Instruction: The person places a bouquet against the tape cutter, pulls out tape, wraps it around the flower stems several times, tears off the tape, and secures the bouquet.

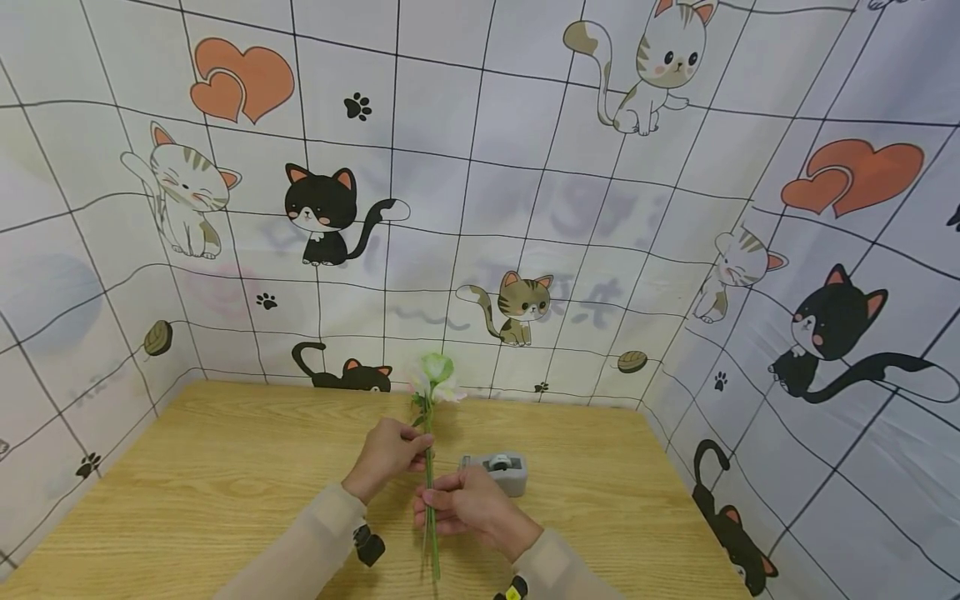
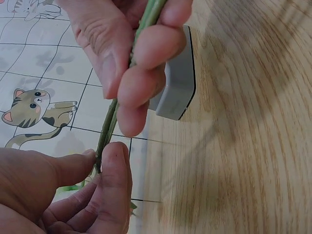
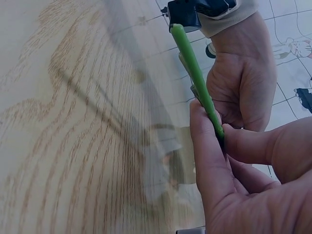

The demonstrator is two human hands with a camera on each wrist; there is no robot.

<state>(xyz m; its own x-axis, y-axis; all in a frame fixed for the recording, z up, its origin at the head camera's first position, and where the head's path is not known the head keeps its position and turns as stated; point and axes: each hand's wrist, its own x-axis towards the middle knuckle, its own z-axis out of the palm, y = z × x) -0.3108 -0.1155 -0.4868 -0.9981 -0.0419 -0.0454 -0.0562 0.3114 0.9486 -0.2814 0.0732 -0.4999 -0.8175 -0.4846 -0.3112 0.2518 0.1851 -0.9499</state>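
Upright over the table, in the head view, stands a small bunch of artificial flowers [image 1: 437, 367] with pale green and whitish-pink blooms and long green stems [image 1: 436, 558]. My left hand [image 1: 392, 454] pinches the stems just below the leaves, between thumb and forefinger. Lower down, my right hand [image 1: 476, 507] grips the same stems with thumb and fingers. The left wrist view shows both hands along the stems [image 2: 108, 124], one above the other. In the right wrist view the cut stem ends [image 3: 179, 36] stick out past my fingers.
Just behind my right hand a grey tape dispenser [image 1: 510, 475] sits on the wooden table [image 1: 600, 500]. A cloth with printed cats and grid lines [image 1: 435, 208] hangs around the back and sides of the table.
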